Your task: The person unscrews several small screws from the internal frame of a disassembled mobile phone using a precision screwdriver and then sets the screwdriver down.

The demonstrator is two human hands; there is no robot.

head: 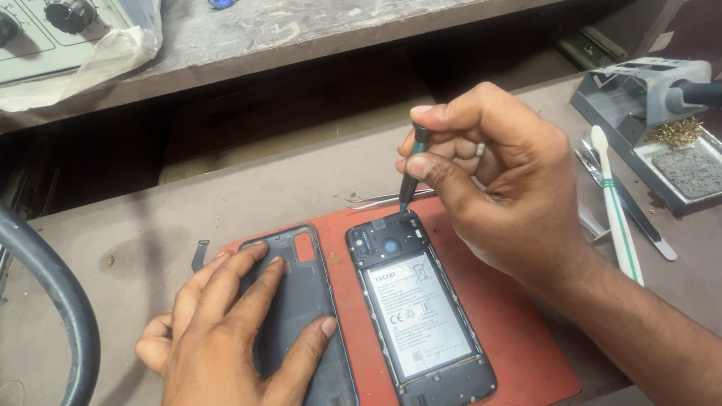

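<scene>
On the red mat (509, 337), the opened phone (420, 314) lies face down, battery label showing, its upper end under the screwdriver (411, 171). The right hand (496, 175) pinches the driver between thumb and fingertips, tip set at the phone's top edge (likely a screw there, too small to confirm). This looks like the unscrewing step; next calls for steady downward pressure while turning. The left hand (235, 342) rests flat, fingers spread, on the removed back cover (301, 319) beside it. Soldering stand (663, 119) sits well right.
</scene>
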